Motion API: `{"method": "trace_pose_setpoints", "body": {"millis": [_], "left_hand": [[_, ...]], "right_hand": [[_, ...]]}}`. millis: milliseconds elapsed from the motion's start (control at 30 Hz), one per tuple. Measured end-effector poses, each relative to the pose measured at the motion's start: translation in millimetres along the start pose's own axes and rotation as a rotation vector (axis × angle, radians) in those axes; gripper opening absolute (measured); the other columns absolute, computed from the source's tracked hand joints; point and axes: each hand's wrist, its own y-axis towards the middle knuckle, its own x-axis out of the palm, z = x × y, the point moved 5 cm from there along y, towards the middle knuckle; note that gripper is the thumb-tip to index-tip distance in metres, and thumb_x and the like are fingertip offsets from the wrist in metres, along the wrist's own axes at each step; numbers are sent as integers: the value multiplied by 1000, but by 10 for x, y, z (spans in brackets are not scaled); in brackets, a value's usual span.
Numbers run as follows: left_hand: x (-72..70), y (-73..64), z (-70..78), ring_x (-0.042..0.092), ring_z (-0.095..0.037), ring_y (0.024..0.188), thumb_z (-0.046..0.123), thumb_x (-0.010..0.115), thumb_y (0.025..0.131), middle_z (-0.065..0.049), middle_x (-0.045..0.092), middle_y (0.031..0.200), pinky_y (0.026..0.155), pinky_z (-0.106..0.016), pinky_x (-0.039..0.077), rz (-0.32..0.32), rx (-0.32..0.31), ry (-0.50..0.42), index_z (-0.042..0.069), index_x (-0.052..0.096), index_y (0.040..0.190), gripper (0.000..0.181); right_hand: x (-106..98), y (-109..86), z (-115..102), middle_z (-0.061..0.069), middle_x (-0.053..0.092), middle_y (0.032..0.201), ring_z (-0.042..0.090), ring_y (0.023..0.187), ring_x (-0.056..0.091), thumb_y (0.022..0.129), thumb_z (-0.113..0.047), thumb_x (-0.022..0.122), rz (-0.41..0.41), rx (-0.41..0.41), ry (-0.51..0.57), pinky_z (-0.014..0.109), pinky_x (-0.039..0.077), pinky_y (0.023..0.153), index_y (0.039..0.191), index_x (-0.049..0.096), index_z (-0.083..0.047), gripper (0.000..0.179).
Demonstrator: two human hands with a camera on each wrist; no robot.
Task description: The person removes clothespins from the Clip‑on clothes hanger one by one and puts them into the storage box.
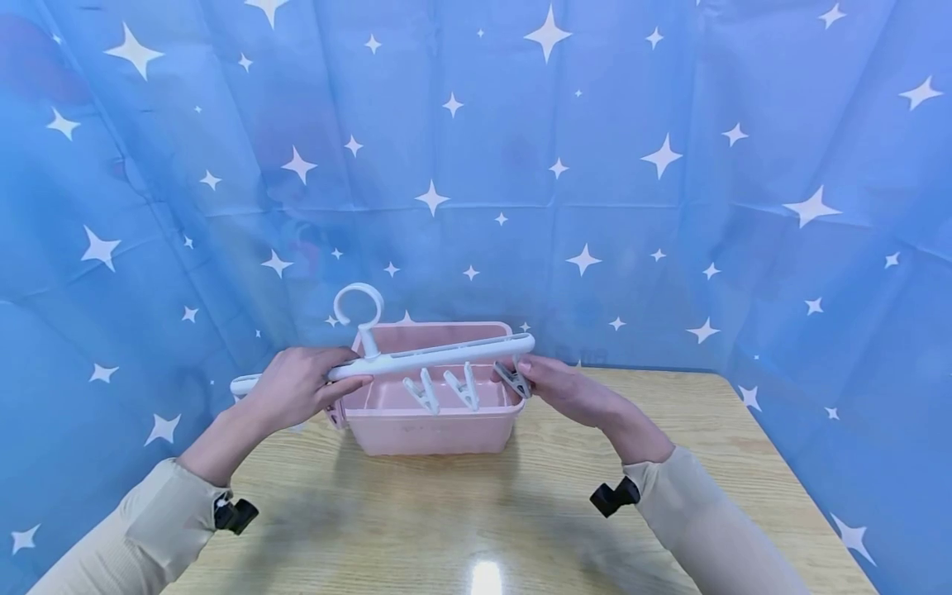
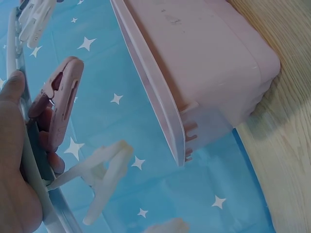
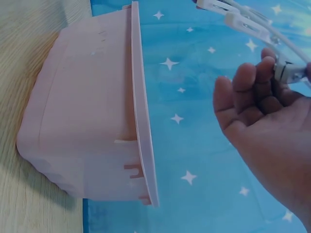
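Observation:
A white clip hanger [image 1: 446, 355] with a round hook [image 1: 359, 304] is held slanting above a pink basket, its right end higher. My left hand [image 1: 293, 387] grips the bar beside the hook. Close to those fingers hangs a pink clip [image 2: 67, 104], with a white clip [image 2: 104, 174] beside it on the bar. At the right end, my right hand [image 1: 571, 392] pinches a greyish clip [image 1: 513, 380] between thumb and fingertips; its other fingers are loosely curled. Two white clips [image 1: 463, 387] dangle between the hands.
The pink basket [image 1: 435, 434] sits on a wood-grain table [image 1: 446, 521] behind and below the hanger. A blue star-patterned curtain [image 1: 491, 149] surrounds the table at the back and sides. Black wrist mounts [image 1: 616, 497] sit at both sleeves.

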Motion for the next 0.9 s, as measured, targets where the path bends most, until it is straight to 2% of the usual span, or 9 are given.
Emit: {"method": "trace_pose_setpoints", "body": {"millis": [100, 200, 300, 400, 500, 567, 600, 700, 900], "left_hand": [[6, 1, -1, 47, 2, 57, 36, 73, 90, 16, 52, 65, 56, -27, 42, -6, -10, -14, 21, 71, 100, 18], [14, 3, 3, 47, 4, 56, 36, 72, 90, 17, 53, 65, 56, -27, 43, -7, -10, -26, 21, 71, 102, 19], [12, 5, 13, 46, 5, 55, 36, 72, 90, 17, 53, 65, 56, -27, 44, -3, -9, -30, 21, 71, 102, 19], [8, 7, 19, 46, 5, 54, 36, 72, 90, 16, 52, 65, 56, -26, 43, -2, -14, -29, 20, 71, 102, 19], [8, 3, 21, 46, 5, 53, 36, 72, 90, 16, 53, 65, 55, -26, 43, -6, -18, -27, 19, 72, 103, 20], [10, 1, 22, 46, 6, 53, 35, 72, 91, 15, 54, 65, 55, -26, 43, -7, -19, -29, 19, 72, 103, 21], [10, 0, 20, 45, 6, 53, 36, 72, 91, 15, 54, 65, 55, -26, 43, -7, -21, -30, 19, 72, 103, 21], [9, -4, 18, 45, 6, 52, 36, 72, 91, 16, 53, 64, 55, -25, 42, -3, -25, -34, 19, 72, 103, 21], [15, -10, 6, 44, 5, 52, 36, 72, 91, 15, 52, 64, 53, -25, 40, -4, -40, -37, 18, 72, 102, 20]], "right_hand": [[-23, -6, -2, 32, 39, 151, 22, 141, 43, 107, -41, 32, 24, 1, 9, 42, 23, 118, 151, 28, 11, 68], [-44, -11, -7, 35, 34, 153, 32, 145, 36, 108, -42, 34, 54, -2, 12, 42, 23, 118, 152, 26, 10, 69], [-60, -15, -18, 35, 38, 151, 24, 140, 43, 108, -41, 35, 85, -16, -1, 37, 30, 114, 152, 27, 10, 67], [-68, -13, -43, 30, 49, 142, 10, 123, 50, 109, -37, 37, 113, -42, -11, 31, 38, 102, 150, 32, 10, 62], [-66, 2, -68, 15, 58, 124, 12, 105, 51, 109, -32, 39, 140, -62, -17, 31, 42, 90, 142, 39, 11, 55], [-67, 17, -78, 5, 55, 111, 14, 96, 49, 108, -31, 41, 161, -63, -27, 31, 42, 84, 135, 44, 11, 50], [-68, 26, -80, 5, 54, 107, 15, 93, 48, 108, -31, 42, 173, -60, -31, 31, 43, 82, 132, 46, 11, 48], [-77, 48, -78, 7, 52, 102, 15, 90, 48, 107, -32, 46, 210, -51, -34, 30, 43, 79, 125, 49, 10, 45], [-98, 68, -80, 2, 56, 102, 16, 93, 50, 105, -33, 52, 273, -62, -48, 31, 44, 80, 125, 56, 5, 43]]}}
